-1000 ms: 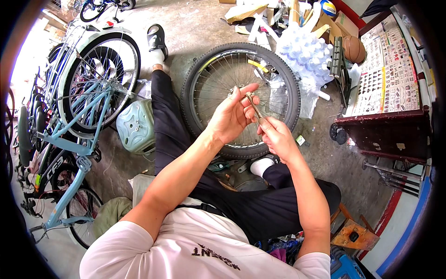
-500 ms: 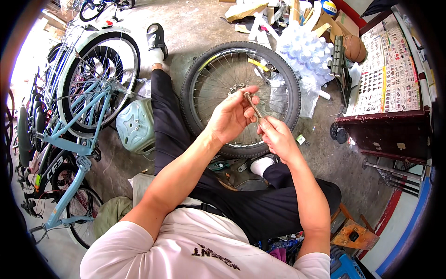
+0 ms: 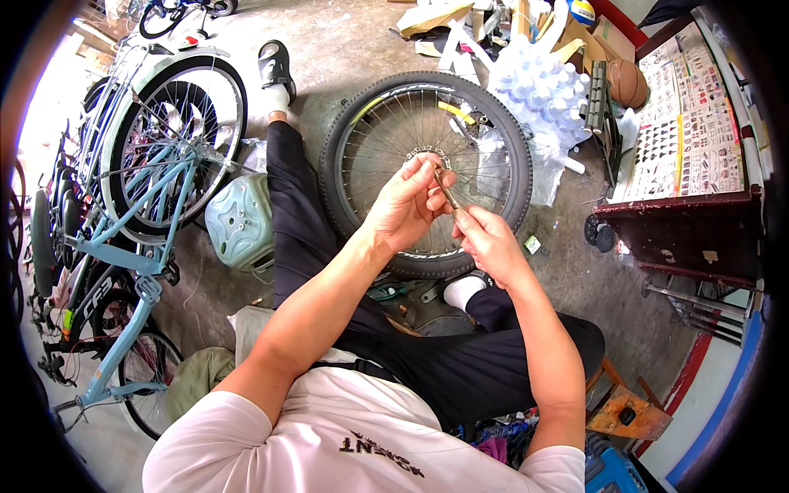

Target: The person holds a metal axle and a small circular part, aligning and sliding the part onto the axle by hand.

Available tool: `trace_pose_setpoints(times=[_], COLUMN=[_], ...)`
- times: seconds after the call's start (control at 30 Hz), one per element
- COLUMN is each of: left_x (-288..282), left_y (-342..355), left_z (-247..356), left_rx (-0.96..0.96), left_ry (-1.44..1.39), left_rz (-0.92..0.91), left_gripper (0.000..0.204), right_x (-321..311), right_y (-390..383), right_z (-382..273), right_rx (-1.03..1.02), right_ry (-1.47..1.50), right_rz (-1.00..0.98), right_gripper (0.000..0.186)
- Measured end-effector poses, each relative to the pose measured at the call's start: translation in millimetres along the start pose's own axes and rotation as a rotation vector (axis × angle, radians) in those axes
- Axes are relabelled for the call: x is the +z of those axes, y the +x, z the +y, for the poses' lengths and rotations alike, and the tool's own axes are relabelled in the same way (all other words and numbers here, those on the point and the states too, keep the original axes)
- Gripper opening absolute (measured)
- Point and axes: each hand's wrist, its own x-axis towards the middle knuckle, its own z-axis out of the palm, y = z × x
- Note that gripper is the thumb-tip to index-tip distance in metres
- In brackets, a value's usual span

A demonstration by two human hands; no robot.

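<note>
Both hands meet above a bicycle wheel (image 3: 509,107) with a black knobby tyre, lying flat on the floor. Between them is a slim metal rod (image 3: 448,194), held at a slant. My left hand (image 3: 408,201) pinches its far end between thumb and fingers. Its near end sits in the closed fingers of my right hand (image 3: 491,244), which hide part of it. What kind of rod it is, I cannot tell. The wheel's hub lies just beyond my left fingertips, with the brake disc partly covered.
Light blue bicycles (image 3: 177,189) stand at the left, beside a pale blue plastic stool (image 3: 238,222). Plastic-wrapped bottles (image 3: 538,94) and cardboard scraps lie far right, near a dark red cabinet (image 3: 682,234). My outstretched leg (image 3: 296,197) borders the wheel on the left.
My left fingers have curled in closer at the rod's far end, where the index finger was stretched out before. My right hand has barely shifted.
</note>
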Motion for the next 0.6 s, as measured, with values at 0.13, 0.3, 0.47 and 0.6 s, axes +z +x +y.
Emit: trace_pose_setpoints(times=[0.13, 0.3, 0.47, 0.6], left_x=[-10, 14, -20, 1], left_y=[0, -3, 0, -2], left_z=[-4, 5, -3, -1], left_rx=[-0.002, -0.069, 0.002, -0.025], left_ry=[-0.013, -0.12, -0.05, 0.001], left_rz=[0.014, 0.03, -0.056, 0.08], left_gripper=[0.025, 0.036, 0.039, 0.039], right_x=[2, -3, 3, 0], right_y=[0, -1, 1, 1], right_z=[1, -2, 0, 4], right_rx=[-0.001, -0.01, 0.001, 0.02], right_ry=[-0.014, 0.001, -0.03, -0.018], right_rz=[0.003, 0.022, 0.004, 0.028], right_gripper=[0.039, 0.039, 0.039, 0.038])
